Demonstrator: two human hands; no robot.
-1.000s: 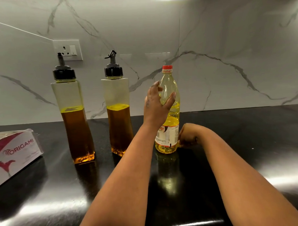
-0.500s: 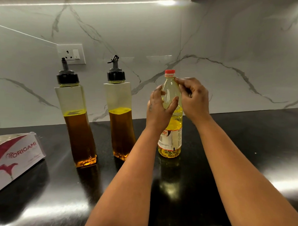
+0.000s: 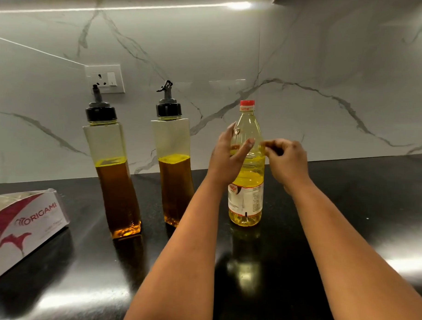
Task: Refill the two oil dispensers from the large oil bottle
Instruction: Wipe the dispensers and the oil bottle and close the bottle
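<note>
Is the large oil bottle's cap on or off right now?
On. The red cap sits atop the upright oil bottle; neither hand touches it.

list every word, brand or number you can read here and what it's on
"ORIGAMI": large letters on the white and red box at the left of the counter.
"tune": partial word on the neck band under the red cap of the large oil bottle; the start is cut off.
Body label of the large oil bottle: print too small to read.
Smaller line under "ORIGAMI": blurred.

Left hand (image 3: 225, 158) grips clear red-capped plastic oil bottle (image 3: 247, 185) on black glossy countertop (image 3: 347, 200); right hand (image 3: 286, 162), fingers curled, just beside it.
</note>
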